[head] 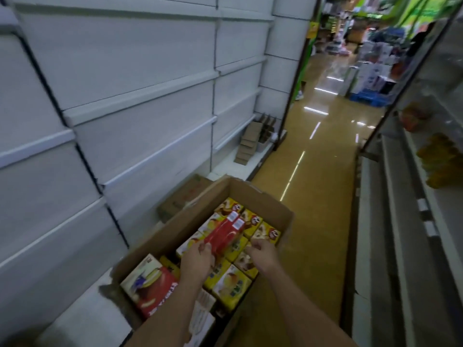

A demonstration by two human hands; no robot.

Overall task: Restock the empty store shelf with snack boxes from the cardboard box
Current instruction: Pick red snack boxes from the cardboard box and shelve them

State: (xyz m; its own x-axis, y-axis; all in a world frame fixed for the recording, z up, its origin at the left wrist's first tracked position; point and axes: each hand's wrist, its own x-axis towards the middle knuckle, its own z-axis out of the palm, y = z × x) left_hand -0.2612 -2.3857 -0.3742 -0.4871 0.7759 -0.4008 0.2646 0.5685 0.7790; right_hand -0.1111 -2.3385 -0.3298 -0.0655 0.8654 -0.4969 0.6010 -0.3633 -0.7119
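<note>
None of the shelves (140,96) hold stock yet; your left hand (198,259) grips two red boxes (225,234) over the full cardboard box (275,204), while your right hand (263,251) hangs loosely curled, holding nothing.

A glossy yellowish aisle floor (318,176) is reflecting thin white lines of light. Taking this floor as the landmark: a pile of flattened cardboard pieces (251,141) is lying just beside its left edge. Along its right edge, a white rack (400,221) is carrying blurred orange and yellow packs (438,161). At its far end, white cartons (370,73) are standing on a blue pallet (368,99).
</note>
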